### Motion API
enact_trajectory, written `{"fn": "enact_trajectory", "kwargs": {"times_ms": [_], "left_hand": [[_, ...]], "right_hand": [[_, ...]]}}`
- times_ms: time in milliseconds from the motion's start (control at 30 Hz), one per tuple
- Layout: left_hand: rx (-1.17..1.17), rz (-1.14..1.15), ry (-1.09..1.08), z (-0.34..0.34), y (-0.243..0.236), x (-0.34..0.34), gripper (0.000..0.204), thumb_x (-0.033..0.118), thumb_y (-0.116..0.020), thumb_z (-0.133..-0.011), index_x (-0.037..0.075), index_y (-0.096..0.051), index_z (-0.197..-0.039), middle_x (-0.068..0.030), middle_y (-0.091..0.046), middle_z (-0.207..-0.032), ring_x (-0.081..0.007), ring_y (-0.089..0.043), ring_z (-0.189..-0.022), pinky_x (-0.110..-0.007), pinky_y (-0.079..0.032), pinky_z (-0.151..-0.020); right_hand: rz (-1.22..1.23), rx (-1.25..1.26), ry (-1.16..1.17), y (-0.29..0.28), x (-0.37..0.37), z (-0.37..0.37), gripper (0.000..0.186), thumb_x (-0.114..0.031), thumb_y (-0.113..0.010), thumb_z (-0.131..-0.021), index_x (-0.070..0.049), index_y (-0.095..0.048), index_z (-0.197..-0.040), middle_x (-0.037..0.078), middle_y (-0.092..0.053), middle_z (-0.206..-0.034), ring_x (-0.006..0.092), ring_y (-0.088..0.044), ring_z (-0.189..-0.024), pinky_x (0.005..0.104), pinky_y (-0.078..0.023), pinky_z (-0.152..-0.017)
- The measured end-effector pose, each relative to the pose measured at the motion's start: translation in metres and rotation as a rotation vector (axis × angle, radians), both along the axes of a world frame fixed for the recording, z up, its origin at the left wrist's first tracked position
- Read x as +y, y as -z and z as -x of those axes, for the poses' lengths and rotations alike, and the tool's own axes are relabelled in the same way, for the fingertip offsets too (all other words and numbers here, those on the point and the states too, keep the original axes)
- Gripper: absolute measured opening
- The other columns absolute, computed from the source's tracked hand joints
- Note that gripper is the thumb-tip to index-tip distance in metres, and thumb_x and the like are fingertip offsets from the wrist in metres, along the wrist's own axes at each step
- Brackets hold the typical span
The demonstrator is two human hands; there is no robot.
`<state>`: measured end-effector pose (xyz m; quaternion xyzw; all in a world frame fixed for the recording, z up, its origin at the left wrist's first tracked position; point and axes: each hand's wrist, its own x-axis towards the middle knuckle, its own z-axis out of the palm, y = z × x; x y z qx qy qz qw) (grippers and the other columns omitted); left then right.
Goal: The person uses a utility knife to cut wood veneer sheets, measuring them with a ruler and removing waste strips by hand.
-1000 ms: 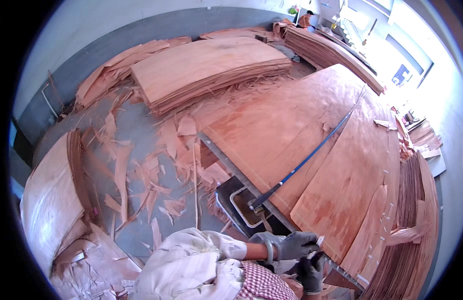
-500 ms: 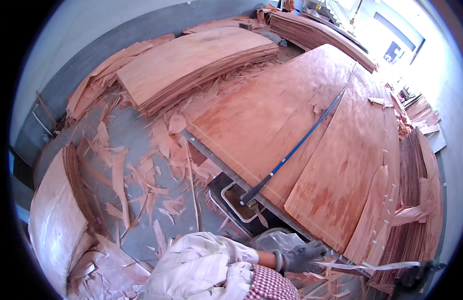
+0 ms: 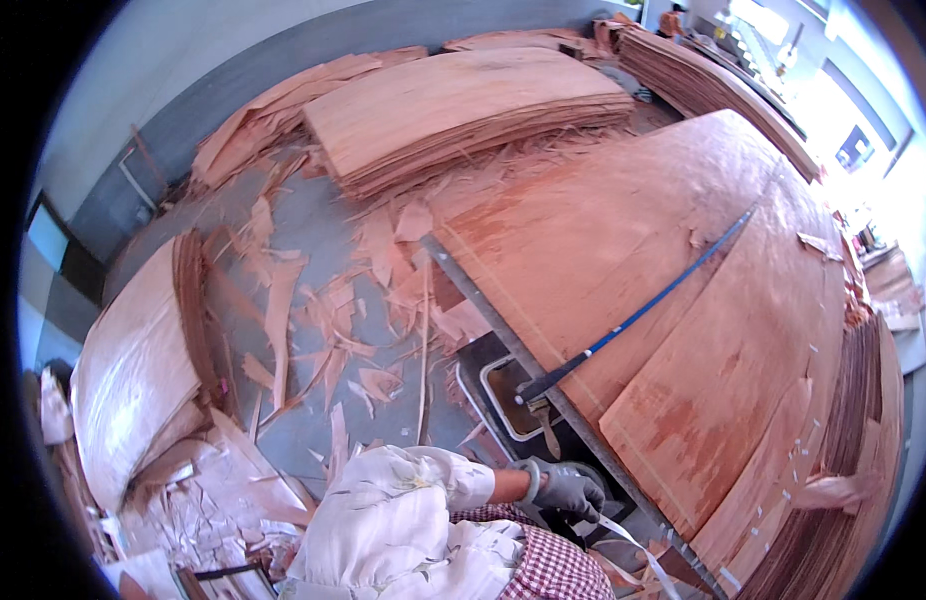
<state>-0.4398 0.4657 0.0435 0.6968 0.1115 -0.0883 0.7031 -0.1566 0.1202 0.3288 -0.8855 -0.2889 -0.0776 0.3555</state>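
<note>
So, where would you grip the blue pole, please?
Probably by its dark near end, coming from the person's side: the blue pole lies slanting across the wood sheets, and this end juts past their edge over the open container, seemingly leaving grip room. The nearby left hand holds a white strip.

The person's left forearm [image 3: 509, 486] extends rightward, nearly level in view; the gloved left hand [image 3: 571, 493] has its fingers [image 3: 588, 499] curled inward.

The right hand has gone from view; the white strip [image 3: 640, 547] now slants downward.
</note>
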Motion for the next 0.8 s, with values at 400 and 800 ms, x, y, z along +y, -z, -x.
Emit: {"fn": "enact_trajectory", "kwargs": {"times_ms": [400, 800], "left_hand": [[-0.257, -0.256, -0.058, 0.051, 0.037, -0.021, 0.023, 0.016, -0.058, -0.079, 0.004, -0.065, -0.097, -0.0142, -0.065, -0.092, -0.0265, -0.060, -0.083, -0.037, -0.046, -0.076], [0.080, -0.871, -0.415, 0.158, 0.087, 0.068, 0.013, 0.014, -0.061, -0.076, 0.008, -0.062, -0.087, -0.0137, -0.063, -0.087, -0.0355, -0.058, -0.087, -0.042, -0.047, -0.074]], "right_hand": [[0.529, 0.515, -0.965, 0.237, 0.184, 0.110, 0.030, 0.000, -0.056, -0.082, -0.002, -0.061, -0.111, 0.020, -0.063, -0.098, 0.0332, -0.059, -0.092, 0.0372, -0.047, -0.083], [0.898, 0.359, -0.987, 0.343, 0.354, 0.204, 0.032, -0.017, -0.058, -0.080, -0.013, -0.063, -0.111, 0.023, -0.063, -0.097, 0.0414, -0.059, -0.090, 0.0432, -0.047, -0.084]]}}
